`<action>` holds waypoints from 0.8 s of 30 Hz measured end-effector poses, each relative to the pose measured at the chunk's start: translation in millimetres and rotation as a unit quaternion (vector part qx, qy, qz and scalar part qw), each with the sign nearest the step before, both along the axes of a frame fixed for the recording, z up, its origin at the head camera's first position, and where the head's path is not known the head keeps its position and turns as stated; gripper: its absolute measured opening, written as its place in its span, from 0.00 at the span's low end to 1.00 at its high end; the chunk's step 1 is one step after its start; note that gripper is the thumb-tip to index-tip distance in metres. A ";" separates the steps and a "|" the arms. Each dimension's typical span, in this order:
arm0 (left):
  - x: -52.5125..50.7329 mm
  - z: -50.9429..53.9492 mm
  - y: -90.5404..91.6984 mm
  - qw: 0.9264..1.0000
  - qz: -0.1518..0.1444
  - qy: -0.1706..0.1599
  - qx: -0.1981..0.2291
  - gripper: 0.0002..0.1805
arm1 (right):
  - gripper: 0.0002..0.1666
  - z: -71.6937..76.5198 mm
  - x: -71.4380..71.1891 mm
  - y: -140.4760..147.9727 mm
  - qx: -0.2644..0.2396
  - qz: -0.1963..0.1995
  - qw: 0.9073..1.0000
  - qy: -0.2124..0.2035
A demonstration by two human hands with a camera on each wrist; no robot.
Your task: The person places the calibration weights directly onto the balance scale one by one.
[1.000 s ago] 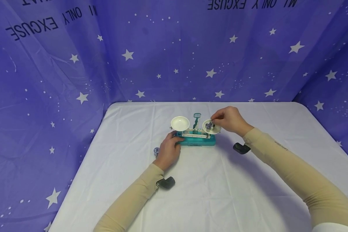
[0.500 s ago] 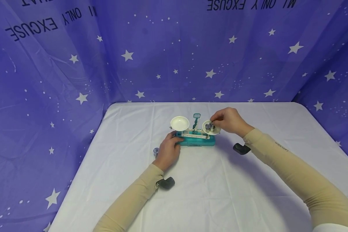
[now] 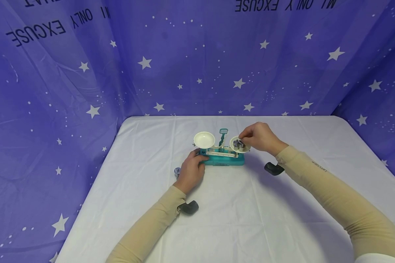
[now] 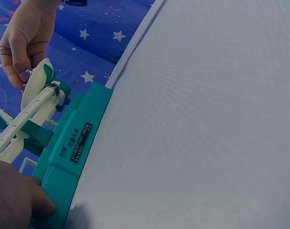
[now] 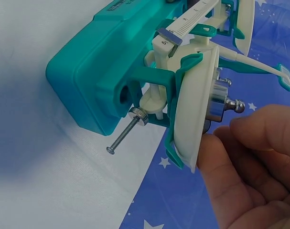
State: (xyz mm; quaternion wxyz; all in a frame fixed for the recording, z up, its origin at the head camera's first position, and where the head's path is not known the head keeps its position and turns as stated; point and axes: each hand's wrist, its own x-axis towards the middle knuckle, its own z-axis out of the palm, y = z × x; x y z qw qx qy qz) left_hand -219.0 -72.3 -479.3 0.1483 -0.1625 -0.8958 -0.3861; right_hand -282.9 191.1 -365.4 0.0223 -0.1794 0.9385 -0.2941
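A teal tray balance [image 3: 222, 160] stands on the white table, its beam sloping down to the right. My left hand [image 3: 191, 170] grips the left end of its base; in the left wrist view one digit lies along the base front. Nothing lies in the left white pan [image 3: 204, 140]. The right pan [image 3: 244, 150] bears several metal weights [image 3: 238, 143], one with a knob [image 5: 216, 102] in the right wrist view. My right hand [image 3: 261, 137] has curled fingertips at that pan's rim and weights. Whether they pinch a weight cannot be made out.
Another metal weight [image 3: 177, 171] sits on the table just left of my left hand, partly hidden. A white cloth [image 3: 237, 219] covers the table. Purple star-patterned curtains [image 3: 217, 54] hang behind and at the sides.
Weights in the right pan have shifted slightly under my right fingertips, and the right hand has dropped a little. My left hand stays on the base.
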 end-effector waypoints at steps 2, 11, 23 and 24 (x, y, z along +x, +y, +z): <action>-0.3 -0.7 -0.1 1.000 0.000 0.004 0.002 0.15 | 0.11 0.1 0.4 -0.3 -0.002 0.002 1.000 0.001; -0.9 -1.8 0.1 1.000 -0.003 -0.003 0.001 0.15 | 0.10 -0.6 1.3 -1.0 -0.003 -0.002 1.000 -0.005; -1.3 -1.9 0.0 1.000 0.000 0.002 -0.003 0.14 | 0.10 -2.4 2.1 -1.9 -0.004 -0.003 1.000 -0.001; -1.1 -1.9 0.0 1.000 0.000 0.002 -0.004 0.14 | 0.10 -2.4 2.2 -2.0 -0.004 -0.004 1.000 -0.001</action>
